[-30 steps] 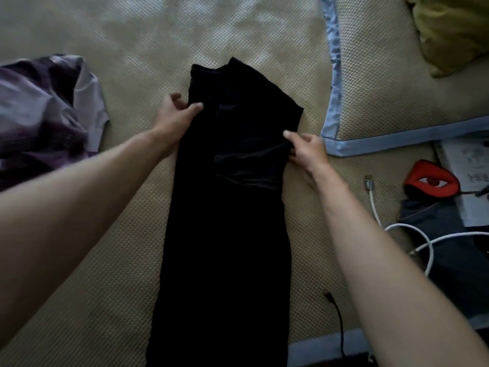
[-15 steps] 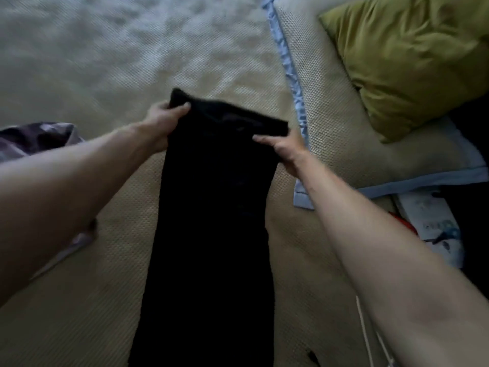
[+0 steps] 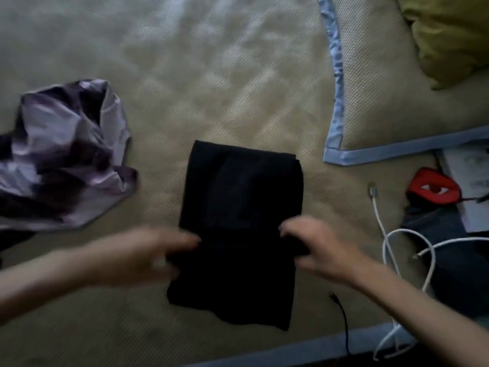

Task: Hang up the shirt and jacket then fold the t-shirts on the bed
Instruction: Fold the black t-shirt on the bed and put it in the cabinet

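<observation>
- Black t-shirt (image 3: 239,221): landmark for this entry. Lies flat on the woven bed cover (image 3: 211,88), doubled over into a rough rectangle with the folded edge at its far end. The near layers do not line up; one corner hangs lower at the near right.
- Left hand (image 3: 158,251): at the shirt's left edge, about mid-length. Motion blur hides the fingers; cannot tell whether it pinches the cloth or only touches it.
- Right hand (image 3: 315,243): at the shirt's right edge, opposite the left hand. Fingers appear curled down onto the fabric, likely gripping it; blur leaves this uncertain.
- Purple tie-dye t-shirt (image 3: 66,157): left of the black shirt, well apart, crumpled and unfolded.
- Pillow with blue trim (image 3: 397,102): right of and beyond the black shirt. Olive cushion (image 3: 449,35) lies on it.
- White cable (image 3: 389,242): right of the black shirt, looped. Black cable (image 3: 342,321): just beside the shirt's near right corner.
- Red item (image 3: 434,188) and papers (image 3: 471,176): further right of the black shirt.
- Risk, judged: uneven layers could leave the next fold crooked.
- Risk, judged: the near right corner could drag over the black cable and snag it.
- Risk, judged: a loose hold could let the doubled layer slide open.
- Writing and brands: none readable; print on the papers is too blurred.
</observation>
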The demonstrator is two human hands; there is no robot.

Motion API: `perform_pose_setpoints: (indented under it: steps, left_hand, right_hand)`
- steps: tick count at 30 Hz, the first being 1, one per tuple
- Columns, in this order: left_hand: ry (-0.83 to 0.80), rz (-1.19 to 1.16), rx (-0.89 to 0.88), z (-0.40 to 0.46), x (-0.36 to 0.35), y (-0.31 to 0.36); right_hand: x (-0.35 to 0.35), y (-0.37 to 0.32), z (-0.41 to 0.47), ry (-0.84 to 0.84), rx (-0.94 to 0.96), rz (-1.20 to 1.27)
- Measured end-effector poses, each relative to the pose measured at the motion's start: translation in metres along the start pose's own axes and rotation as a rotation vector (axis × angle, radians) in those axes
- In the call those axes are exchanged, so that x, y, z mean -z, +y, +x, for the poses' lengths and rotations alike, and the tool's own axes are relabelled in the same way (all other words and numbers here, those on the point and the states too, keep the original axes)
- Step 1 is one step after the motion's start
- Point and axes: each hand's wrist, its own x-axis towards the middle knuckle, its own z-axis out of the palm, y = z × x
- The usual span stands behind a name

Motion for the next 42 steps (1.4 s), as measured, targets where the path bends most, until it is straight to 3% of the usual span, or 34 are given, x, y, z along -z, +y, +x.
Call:
perform_pose_setpoints:
  steps: [2,3,4,5,7,8,10,13,17,20,22,26,28,31,33,35,36,38,42]
  left_hand:
    - [-0.414,0.210,0.037,-0.028,-0.048,0.001]
    - [-0.461,0.249,0.042,-0.033,-0.056,0.002]
    - [-0.418,0.270,0.070,-0.031,-0.054,0.002]
    - [-0.278,0.248,0.129,-0.024,-0.045,-0.003]
    - [0.108,0.198,0.203,0.002,-0.022,-0.021]
    - [0.267,0.227,0.191,0.021,-0.009,-0.031]
    - [0.404,0.300,0.246,0.068,0.015,-0.046]
    - [0.338,0.316,0.402,0.130,0.048,-0.050]
    - [0.214,0.316,0.411,0.173,0.056,-0.048]
    - [0.142,0.301,0.364,0.183,0.064,-0.044]
    - [0.205,0.296,0.341,0.184,0.082,-0.041]
    - [0.481,0.312,0.255,0.169,0.122,-0.018]
    - [0.506,0.296,0.178,0.148,0.127,-0.008]
    - [0.417,0.321,-0.024,0.101,0.097,0.006]
    - [0.200,0.444,-0.037,0.067,0.054,0.011]
    - [-0.108,0.638,0.119,0.040,0.001,0.016]
    - [-0.172,0.676,0.184,0.030,-0.023,0.017]
    - [-0.059,0.635,0.258,0.024,-0.060,0.022]
    - [0.480,0.432,0.293,0.069,-0.097,0.022]
  right_hand:
    - [-0.028,-0.003,-0.025,-0.379,-0.090,-0.010]
    - [-0.032,-0.003,-0.028,-0.391,-0.108,0.058]
    - [-0.031,-0.003,-0.025,-0.315,-0.123,0.104]
    - [-0.027,0.001,-0.015,-0.160,-0.133,0.112]
    - [-0.018,0.013,0.016,0.145,-0.181,0.076]
    - [-0.009,0.017,0.035,0.238,-0.223,0.060]
    - [0.007,0.022,0.074,0.300,-0.293,-0.014]
    - [0.024,0.027,0.121,0.251,-0.361,-0.202]
    - [0.036,0.025,0.145,-0.135,-0.482,-0.172]
    - [0.046,0.024,0.144,-0.266,-0.474,-0.118]
    - [0.062,0.024,0.144,-0.193,-0.447,-0.120]
    - [0.102,0.013,0.133,0.114,-0.387,-0.135]
    - [0.110,-0.004,0.112,0.215,-0.342,-0.199]
    - [0.077,-0.034,0.063,0.272,-0.242,-0.312]
    - [0.035,-0.053,0.027,0.058,-0.207,-0.398]
    - [-0.006,-0.067,-0.003,-0.267,-0.235,-0.439]
    - [-0.025,-0.073,-0.013,-0.336,-0.254,-0.406]
    - [-0.055,-0.091,-0.018,-0.197,-0.272,-0.289]
    - [-0.109,-0.108,0.032,0.305,-0.356,-0.129]
